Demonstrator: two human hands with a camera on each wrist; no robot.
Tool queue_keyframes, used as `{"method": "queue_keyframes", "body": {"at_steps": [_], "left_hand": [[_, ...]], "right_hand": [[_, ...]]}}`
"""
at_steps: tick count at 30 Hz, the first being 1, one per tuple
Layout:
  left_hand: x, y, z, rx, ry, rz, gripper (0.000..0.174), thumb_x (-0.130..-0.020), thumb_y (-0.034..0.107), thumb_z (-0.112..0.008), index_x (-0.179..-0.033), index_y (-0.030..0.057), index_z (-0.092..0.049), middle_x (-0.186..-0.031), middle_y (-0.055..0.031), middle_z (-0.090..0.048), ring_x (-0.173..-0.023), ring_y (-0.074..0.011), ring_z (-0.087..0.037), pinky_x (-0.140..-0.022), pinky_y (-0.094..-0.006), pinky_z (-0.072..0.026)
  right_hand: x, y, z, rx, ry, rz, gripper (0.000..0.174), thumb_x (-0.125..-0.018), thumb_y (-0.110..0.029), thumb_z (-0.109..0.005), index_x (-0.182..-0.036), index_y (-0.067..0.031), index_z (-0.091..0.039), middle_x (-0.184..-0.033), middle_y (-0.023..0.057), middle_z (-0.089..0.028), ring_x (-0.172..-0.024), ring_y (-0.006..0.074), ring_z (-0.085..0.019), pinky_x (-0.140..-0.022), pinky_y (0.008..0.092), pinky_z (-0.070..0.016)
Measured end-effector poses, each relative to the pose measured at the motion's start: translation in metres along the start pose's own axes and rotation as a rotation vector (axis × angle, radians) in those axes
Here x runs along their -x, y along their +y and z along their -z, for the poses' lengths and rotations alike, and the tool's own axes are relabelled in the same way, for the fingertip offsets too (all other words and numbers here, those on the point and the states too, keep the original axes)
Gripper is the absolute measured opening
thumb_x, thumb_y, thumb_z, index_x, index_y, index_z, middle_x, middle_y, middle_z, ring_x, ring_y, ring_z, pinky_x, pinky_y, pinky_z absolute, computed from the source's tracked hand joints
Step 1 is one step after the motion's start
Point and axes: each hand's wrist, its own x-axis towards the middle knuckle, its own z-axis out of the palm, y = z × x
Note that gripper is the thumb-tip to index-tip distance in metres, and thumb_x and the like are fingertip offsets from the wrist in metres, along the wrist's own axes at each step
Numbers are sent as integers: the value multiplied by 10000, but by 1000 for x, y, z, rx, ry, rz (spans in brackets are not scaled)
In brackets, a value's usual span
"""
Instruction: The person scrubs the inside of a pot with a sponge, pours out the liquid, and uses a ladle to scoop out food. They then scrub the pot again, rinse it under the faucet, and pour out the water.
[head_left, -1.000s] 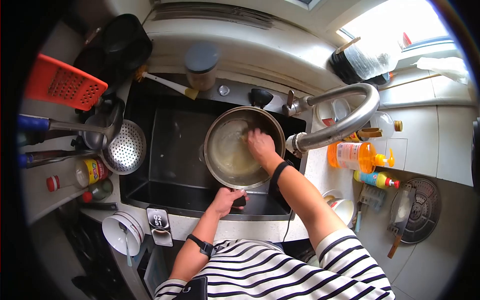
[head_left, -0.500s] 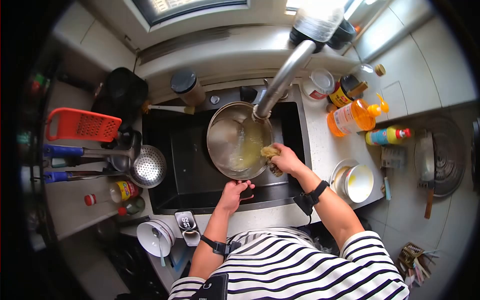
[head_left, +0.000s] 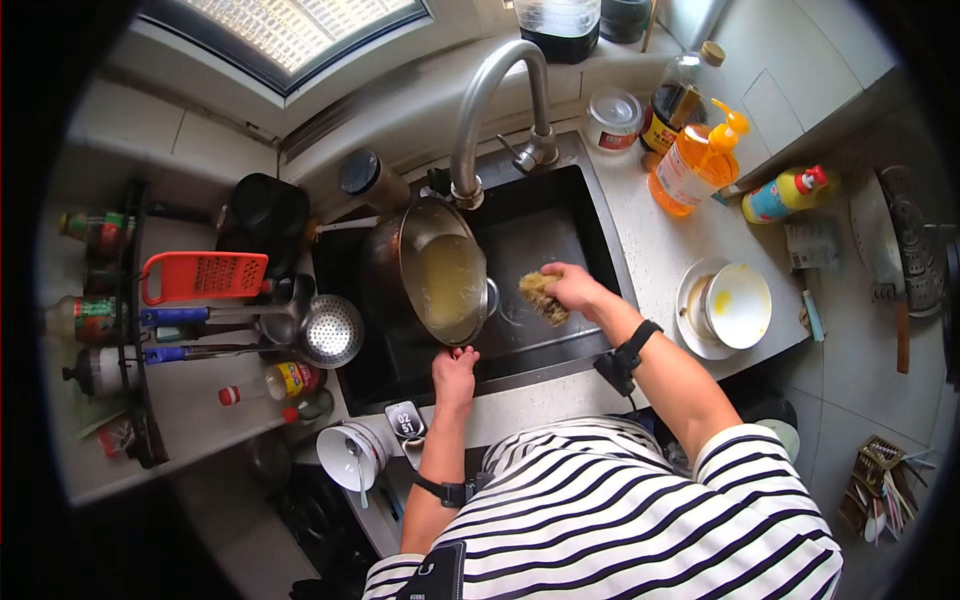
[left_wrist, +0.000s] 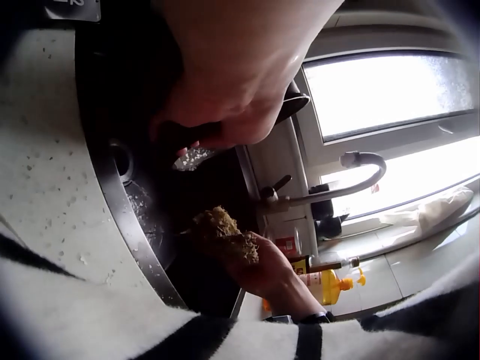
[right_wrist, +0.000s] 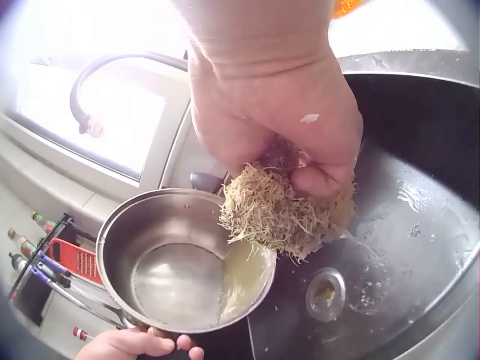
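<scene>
My left hand (head_left: pixel 454 378) grips the handle of a steel pot (head_left: pixel 390 270) at its near side, the handle itself mostly covered by the fingers. The pot stands tipped toward the right over the sink, and cloudy yellowish water (head_left: pixel 450 285) gathers at its lower side. To the right of the pot, my right hand (head_left: pixel 578 290) holds a bushy, straw-coloured fibre scrubber (right_wrist: pixel 289 214) above the sink floor. Thumb and fingers pinch the scrubber from above in the right wrist view. Near it lies the drain (right_wrist: pixel 327 294), with some yellowish bits inside.
A curved faucet (head_left: pixel 465 130) arches over the black sink (head_left: pixel 590 260). On the right counter are an orange soap bottle (head_left: pixel 690 170) and a white bowl (head_left: pixel 738 305) on a plate. At left lie a skimmer (head_left: pixel 332 330), a red grater (head_left: pixel 205 277) and stacked bowls (head_left: pixel 350 455).
The right hand has come out of the pot with the scrubber and moved right. The left hand has tilted the pot rightward, so the water has run to that side. The head view has shifted.
</scene>
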Motion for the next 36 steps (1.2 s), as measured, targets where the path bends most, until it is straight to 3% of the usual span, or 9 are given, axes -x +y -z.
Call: {"method": "queue_keyframes", "body": {"at_steps": [5,8,11,14,20,24,26,29,36], "left_hand": [[4,-26,13,-185,162,-106,88,-825,-52,-559,-837,21,-511,-804,11,-475,-752,-104,-531,-733,-266,-495],[4,-32,24,-491,290,-227,128,-835,79,-594,-844,-47,-573,-759,-180,-615,-721,-301,-616,-692,-382,-481],[18,-6,22,-641,396,-232,144,-815,96,-566,-823,-47,-581,-786,-271,-610,-787,-447,-596,-721,-466,-462],[25,4,29,-739,453,-410,130,-791,72,-548,-826,-47,-588,-805,-289,-609,-829,-488,-581,-729,-488,-459],[28,7,43,-709,392,-389,128,-785,62,-537,-811,-52,-588,-791,-293,-602,-821,-481,-583,-714,-485,-458],[20,-10,42,-414,276,-285,66,-813,34,-572,-790,-26,-561,-815,-194,-638,-755,-349,-643,-704,-403,-511],[20,-17,40,-76,170,-204,66,-825,12,-587,-782,-1,-539,-842,-124,-641,-747,-257,-661,-716,-352,-534],[35,5,37,51,5,-127,109,-825,-38,-574,-799,38,-499,-892,-69,-610,-798,-186,-653,-745,-311,-544],[44,39,44,309,-383,153,133,-829,-31,-542,-833,68,-454,-922,-107,-625,-863,-235,-664,-783,-334,-536]], "right_hand": [[3,10,27,-84,52,0,477,-809,-89,-619,-1276,-14,-557,-1152,139,-634,-1025,205,-608,-863,321,-488],[10,8,33,-109,73,-18,466,-817,-96,-616,-1273,-17,-558,-1129,130,-637,-995,196,-611,-828,321,-497],[12,8,37,-114,79,-7,454,-825,-93,-613,-1270,-23,-557,-1093,117,-642,-935,180,-616,-770,316,-501],[13,8,39,-100,81,-14,448,-831,-92,-609,-1271,-29,-553,-1063,112,-646,-889,171,-619,-725,313,-501],[17,4,39,-112,84,-2,434,-851,-93,-581,-1281,-58,-538,-968,74,-634,-755,127,-570,-604,281,-438],[23,3,44,-108,84,-17,426,-854,-93,-571,-1279,-74,-535,-963,54,-631,-716,109,-559,-548,259,-402],[16,13,50,-154,88,8,429,-847,-87,-585,-1271,-44,-540,-996,80,-637,-798,138,-592,-637,288,-460],[20,11,55,-158,96,10,432,-842,-81,-592,-1268,-29,-542,-1016,89,-638,-848,150,-604,-692,297,-487],[26,-8,60,-124,107,49,430,-832,-73,-587,-1258,-27,-545,-1032,82,-634,-893,150,-595,-729,282,-482]]}}
